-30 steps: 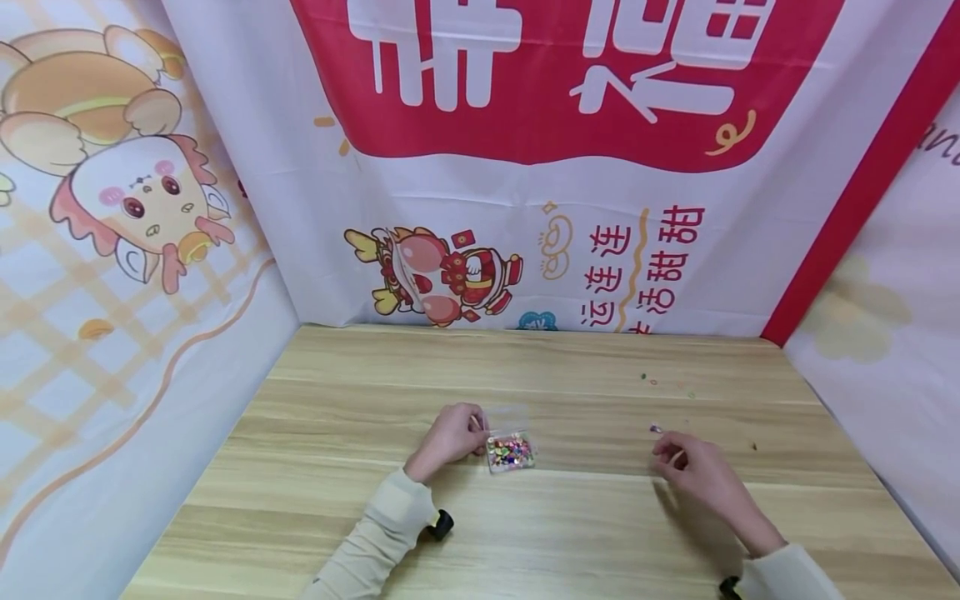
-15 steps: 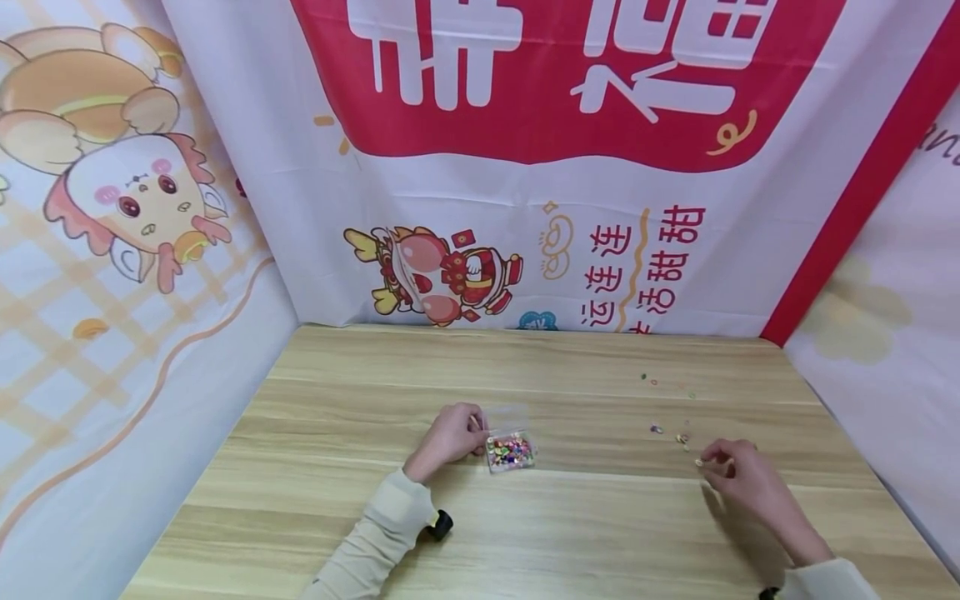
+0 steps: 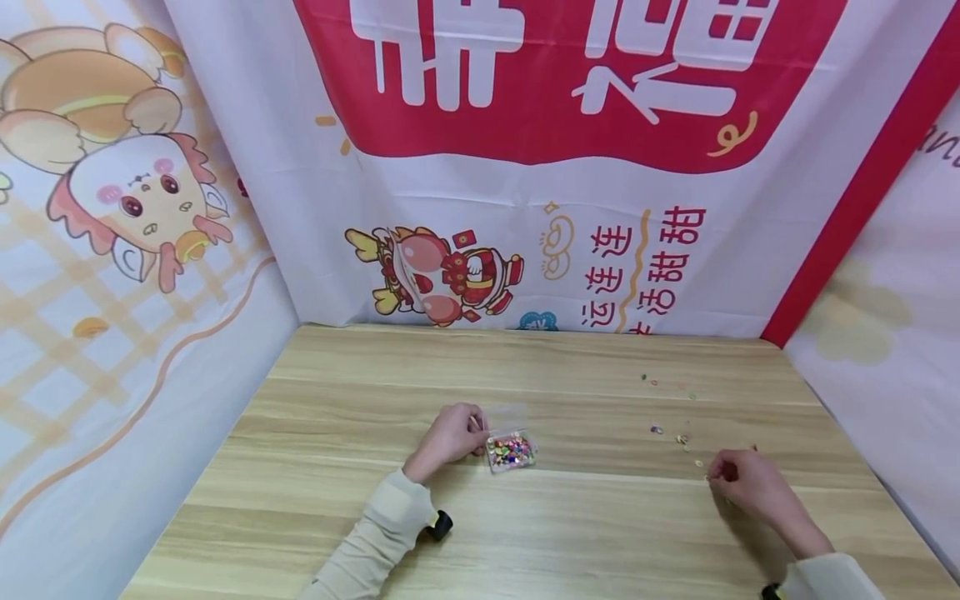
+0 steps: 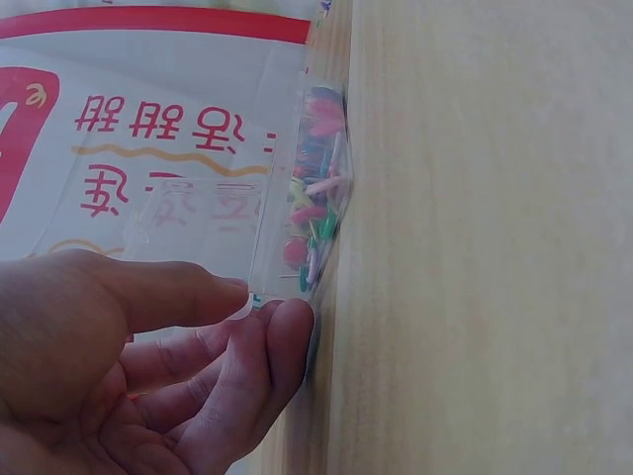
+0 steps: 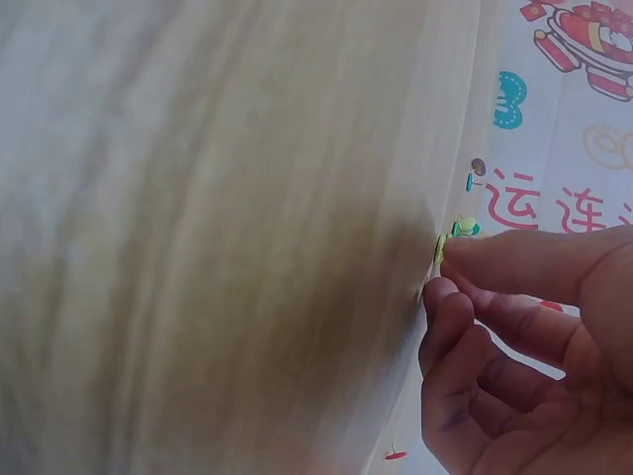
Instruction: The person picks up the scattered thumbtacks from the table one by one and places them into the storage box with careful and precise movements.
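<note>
At the middle of the table, a small clear plastic box [image 3: 511, 452] holds many coloured thumbtacks [image 4: 315, 198]; its transparent lid [image 4: 203, 223] stands raised. My left hand [image 3: 453, 432] pinches the edge of the box between thumb and index finger. To the right, my right hand [image 3: 756, 483] is low at the tabletop, thumb and index tips close together beside a yellow thumbtack [image 5: 440, 247]. I cannot tell whether a tack is between those fingertips. Just beyond lie a green-and-yellow group of thumbtacks [image 5: 465, 228] and a blue-and-brown pair of thumbtacks [image 5: 475, 173].
Farther back on the wooden table [image 3: 360, 367] lie a small green piece [image 3: 643, 377] and a few faint ones. A red thumbtack [image 5: 396, 455] lies near my right hand. Printed cloth [image 3: 450, 192] hangs behind the table and along both sides.
My right hand has moved right and slightly nearer along the table, uncovering a group of tacks and a single tack. The left hand and box have stayed in place.
</note>
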The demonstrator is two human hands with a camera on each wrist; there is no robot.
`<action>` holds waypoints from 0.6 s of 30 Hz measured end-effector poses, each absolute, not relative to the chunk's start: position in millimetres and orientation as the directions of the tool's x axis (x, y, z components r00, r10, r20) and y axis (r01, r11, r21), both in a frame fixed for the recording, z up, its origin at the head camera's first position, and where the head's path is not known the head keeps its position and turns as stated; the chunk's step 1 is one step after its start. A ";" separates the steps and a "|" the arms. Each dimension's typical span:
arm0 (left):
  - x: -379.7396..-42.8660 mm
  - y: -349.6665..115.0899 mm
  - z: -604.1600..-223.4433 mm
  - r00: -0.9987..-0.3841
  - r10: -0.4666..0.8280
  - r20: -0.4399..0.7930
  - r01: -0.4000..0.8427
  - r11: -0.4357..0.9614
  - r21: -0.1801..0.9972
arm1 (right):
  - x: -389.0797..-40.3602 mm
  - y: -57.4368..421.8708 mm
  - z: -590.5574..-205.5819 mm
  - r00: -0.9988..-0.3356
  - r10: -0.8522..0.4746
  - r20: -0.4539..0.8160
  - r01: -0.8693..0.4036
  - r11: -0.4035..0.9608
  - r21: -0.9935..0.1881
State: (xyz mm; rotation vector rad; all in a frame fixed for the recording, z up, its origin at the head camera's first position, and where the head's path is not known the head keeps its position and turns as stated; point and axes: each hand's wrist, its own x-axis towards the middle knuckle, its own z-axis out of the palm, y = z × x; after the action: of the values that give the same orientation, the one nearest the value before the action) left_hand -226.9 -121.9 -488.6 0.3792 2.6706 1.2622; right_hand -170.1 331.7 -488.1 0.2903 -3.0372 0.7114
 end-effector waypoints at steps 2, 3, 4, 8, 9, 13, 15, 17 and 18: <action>-226.2 -121.8 -488.1 -0.955 0.294 -0.035 0.162 0.619 0.769 | -169.8 331.2 -488.2 -0.982 -0.181 0.052 -0.185 0.879 -0.438; -226.0 -121.8 -488.2 -0.956 0.293 -0.033 0.164 0.622 0.766 | -169.8 330.9 -488.0 -0.982 -0.182 0.048 -0.185 0.878 -0.441; -225.9 -121.7 -488.2 -0.956 0.293 -0.028 0.169 0.624 0.763 | -169.9 330.5 -487.8 -0.982 -0.185 0.045 -0.185 0.877 -0.442; -224.6 -121.9 -487.5 -0.956 0.294 -0.021 0.176 0.625 0.760 | -171.0 329.4 -486.4 -0.980 -0.194 0.036 -0.189 0.874 -0.447; -224.4 -121.9 -487.2 -0.955 0.295 -0.023 0.175 0.625 0.761 | -171.2 329.4 -486.0 -0.980 -0.197 0.035 -0.191 0.873 -0.448; -223.6 -121.6 -486.1 -0.956 0.293 -0.032 0.167 0.627 0.761 | -171.3 329.3 -485.0 -0.981 -0.192 0.029 -0.185 0.879 -0.439; -223.7 -121.6 -485.9 -0.955 0.294 -0.030 0.170 0.628 0.759 | -171.0 329.0 -484.4 -0.982 -0.186 0.024 -0.177 0.881 -0.439; -223.1 -121.8 -485.7 -0.956 0.293 -0.027 0.172 0.631 0.756 | -170.7 327.5 -482.9 -0.984 -0.177 0.014 -0.164 0.879 -0.447; -222.6 -121.9 -485.6 -0.956 0.292 -0.028 0.171 0.632 0.756 | -170.5 326.3 -481.7 -0.985 -0.175 0.013 -0.161 0.876 -0.455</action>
State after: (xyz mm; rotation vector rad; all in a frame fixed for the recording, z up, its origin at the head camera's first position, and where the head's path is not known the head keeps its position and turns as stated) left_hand -222.6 -121.9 -485.6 0.3858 2.7024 1.2277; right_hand -170.5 326.3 -481.7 0.2751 -3.0702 0.7403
